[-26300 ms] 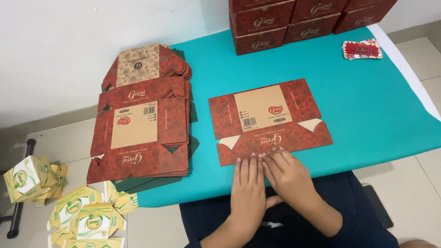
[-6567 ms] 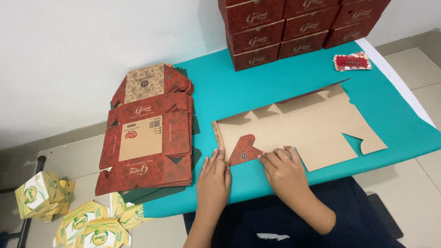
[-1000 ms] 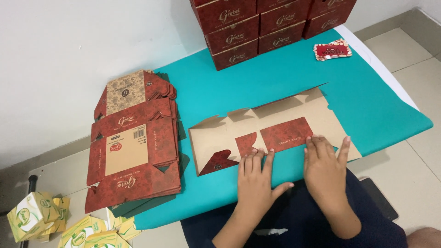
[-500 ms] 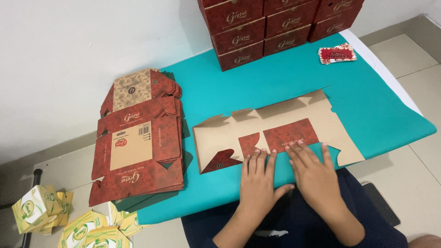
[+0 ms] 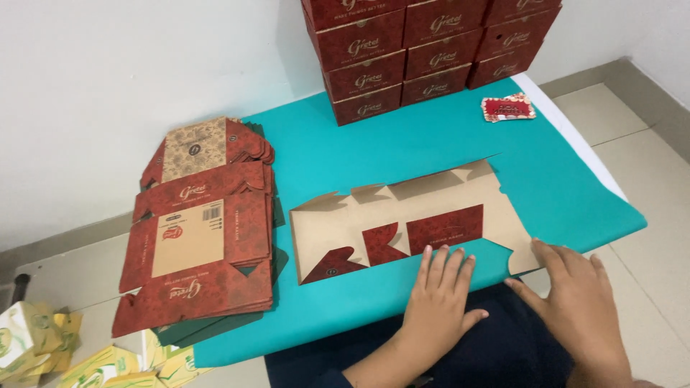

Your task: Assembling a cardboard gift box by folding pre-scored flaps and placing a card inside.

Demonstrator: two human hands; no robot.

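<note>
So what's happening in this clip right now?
A seated person is folding a flat carton blank on a teal table, brown inside face up, with red flaps turned over along its near edge. The left hand presses flat at that near edge; the right hand rests at the blank's right corner. A stack of unfolded red blanks lies to the left, finished red boxes are stacked against the wall, and yellow cartons lie on the floor.

Matt brown cardboard box blank (image 5: 417, 215) on smooth teal table cover (image 5: 431, 144)
</note>
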